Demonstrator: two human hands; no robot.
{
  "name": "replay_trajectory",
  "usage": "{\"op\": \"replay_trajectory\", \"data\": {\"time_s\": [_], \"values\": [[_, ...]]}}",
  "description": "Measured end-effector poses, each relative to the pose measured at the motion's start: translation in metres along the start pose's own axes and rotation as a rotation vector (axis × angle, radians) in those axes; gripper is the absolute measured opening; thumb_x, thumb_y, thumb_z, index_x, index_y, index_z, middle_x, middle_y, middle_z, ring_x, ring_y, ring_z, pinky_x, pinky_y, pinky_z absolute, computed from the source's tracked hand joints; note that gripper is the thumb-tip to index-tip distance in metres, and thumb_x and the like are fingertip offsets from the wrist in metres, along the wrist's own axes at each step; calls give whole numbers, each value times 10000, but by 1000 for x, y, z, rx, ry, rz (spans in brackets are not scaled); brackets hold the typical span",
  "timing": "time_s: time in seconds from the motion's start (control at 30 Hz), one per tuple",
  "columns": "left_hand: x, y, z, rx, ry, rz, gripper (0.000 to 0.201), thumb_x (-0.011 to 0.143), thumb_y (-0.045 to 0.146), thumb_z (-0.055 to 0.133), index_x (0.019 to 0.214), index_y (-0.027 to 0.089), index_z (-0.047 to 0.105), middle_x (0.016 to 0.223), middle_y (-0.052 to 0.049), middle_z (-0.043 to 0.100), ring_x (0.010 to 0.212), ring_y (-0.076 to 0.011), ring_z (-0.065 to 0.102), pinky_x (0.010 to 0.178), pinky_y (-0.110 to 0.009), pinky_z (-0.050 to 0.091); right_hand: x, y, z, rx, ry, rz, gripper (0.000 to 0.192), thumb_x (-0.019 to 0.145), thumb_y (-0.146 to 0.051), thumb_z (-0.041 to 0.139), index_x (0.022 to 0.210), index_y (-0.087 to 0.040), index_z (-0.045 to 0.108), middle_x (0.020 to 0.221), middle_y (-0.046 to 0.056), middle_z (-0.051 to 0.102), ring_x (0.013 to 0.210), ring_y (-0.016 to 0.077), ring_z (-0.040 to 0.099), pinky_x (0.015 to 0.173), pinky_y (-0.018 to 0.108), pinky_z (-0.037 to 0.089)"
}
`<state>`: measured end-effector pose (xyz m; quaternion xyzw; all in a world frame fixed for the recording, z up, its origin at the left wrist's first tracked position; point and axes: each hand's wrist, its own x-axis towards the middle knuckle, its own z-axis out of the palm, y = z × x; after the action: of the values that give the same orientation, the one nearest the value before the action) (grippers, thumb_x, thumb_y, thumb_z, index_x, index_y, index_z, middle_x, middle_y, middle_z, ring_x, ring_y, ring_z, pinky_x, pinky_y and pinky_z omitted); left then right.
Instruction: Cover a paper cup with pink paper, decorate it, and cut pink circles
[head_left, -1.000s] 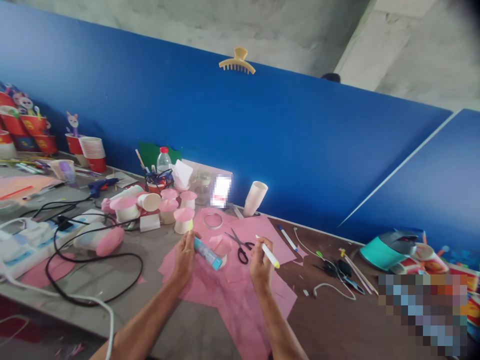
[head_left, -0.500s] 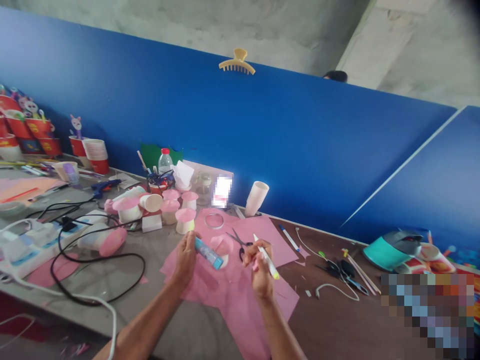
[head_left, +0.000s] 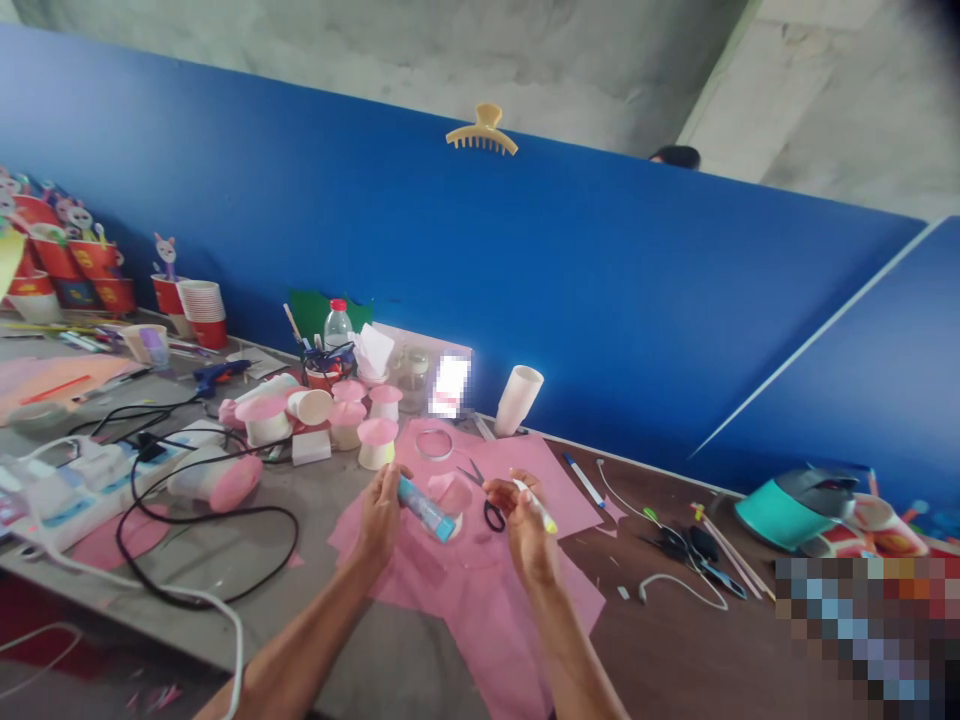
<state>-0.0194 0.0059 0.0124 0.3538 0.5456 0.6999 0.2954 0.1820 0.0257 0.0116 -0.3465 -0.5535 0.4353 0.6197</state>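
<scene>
My left hand [head_left: 380, 520] is closed round one end of a light-blue tube [head_left: 427, 512], which slants down to the right over pink paper [head_left: 517, 600]. My right hand [head_left: 531, 530] grips a white marker [head_left: 534, 506] with a yellow lower end; its fingers are partly spread around it. Between the hands, open scissors [head_left: 487, 500] with black handles lie on the paper, close to my right fingers. A crumpled pink piece [head_left: 448, 490] rests beside the tube, and a thin clear ring [head_left: 433, 444] lies farther back.
Left of the paper stand white cups with pink tops [head_left: 376, 432]. Black cable [head_left: 292, 520] loops by a power strip [head_left: 112, 490]. A tall white cup [head_left: 519, 398] and a lit, blurred screen [head_left: 450, 385] stand near the blue partition [head_left: 600, 280]. A blue-white marker [head_left: 584, 481] lies right.
The white marker has turned and slid lower within my right hand, whose fingers have loosened and spread. My left hand keeps the blue tube almost in place. The view has shifted slightly.
</scene>
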Motion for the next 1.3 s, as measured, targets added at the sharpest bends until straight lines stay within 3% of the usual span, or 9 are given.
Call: {"op": "replay_trajectory", "data": {"time_s": [0.07, 0.17, 0.27, 0.37, 0.47, 0.63, 0.8, 0.97, 1.3], "values": [[0, 1, 1, -23, -29, 6, 470, 843, 655, 597, 671, 218, 615, 582, 48, 429, 525, -134, 392, 484, -251, 351, -8, 1, 6, -113, -93, -88, 513, 958, -675, 540, 1211, -231, 578, 1025, 88, 761, 856, 245, 715, 803, 414, 585], [0, -1, 2, -66, -52, -3, 461, 827, 652, 623, 664, 222, 596, 595, 46, 444, 552, -140, 408, 516, -254, 366, -21, -2, 16, -352, -205, -335, 471, 963, -630, 597, 1216, -233, 596, 1050, 94, 726, 865, 248, 699, 780, 408, 587], [-1, 0, 2, -87, -57, -7, 408, 833, 603, 643, 669, 235, 581, 646, 31, 493, 610, -160, 454, 573, -268, 404, -27, -3, 23, -564, -190, -587, 392, 999, -509, 603, 1275, -233, 561, 1004, 92, 721, 822, 252, 689, 742, 419, 576], [-5, 5, 1, -69, -92, -5, 342, 824, 543, 660, 674, 246, 580, 675, 25, 510, 648, -175, 469, 624, -284, 426, -27, -6, 25, -680, -145, -715, 225, 1036, -391, 559, 1204, -241, 562, 828, 17, 687, 703, 214, 653, 687, 389, 551], [-8, 11, 0, -50, -141, -19, 324, 829, 516, 648, 663, 251, 560, 655, 33, 481, 640, -175, 448, 628, -286, 419, -25, -12, 25, -715, -145, -760, 153, 1063, -356, 501, 1131, -234, 564, 711, -30, 634, 633, 187, 621, 680, 370, 532], [-5, 4, -1, -57, -130, -45, 358, 804, 559, 653, 681, 243, 541, 692, 38, 476, 654, -160, 443, 627, -270, 407, -24, -19, 28, -757, -237, -826, 191, 1031, -342, 531, 1148, -194, 566, 790, 18, 723, 626, 199, 643, 709, 397, 513], [-3, -5, 1, -73, -112, -44, 355, 843, 518, 636, 674, 237, 498, 670, 47, 430, 627, -146, 399, 585, -257, 380, -27, -21, 34, -746, -185, -843, 99, 996, -223, 552, 1094, -212, 564, 763, -4, 721, 604, 189, 646, 702, 374, 498], [-3, -3, 5, -62, -100, -48, 320, 852, 431, 623, 639, 244, 474, 636, 38, 440, 595, -153, 410, 550, -271, 384, -29, -21, 36, -735, -169, -869, 70, 988, -230, 554, 1056, -218, 547, 768, -9, 732, 583, 176, 640, 713, 380, 496], [-2, -2, 4, -59, -97, -95, 401, 789, 579, 673, 642, 249, 498, 605, 46, 464, 559, -148, 418, 531, -276, 378, -31, -22, 41, -740, -146, -923, 27, 976, -218, 555, 980, -222, 528, 717, -33, 679, 579, 169, 625, 740, 384, 497]]}}
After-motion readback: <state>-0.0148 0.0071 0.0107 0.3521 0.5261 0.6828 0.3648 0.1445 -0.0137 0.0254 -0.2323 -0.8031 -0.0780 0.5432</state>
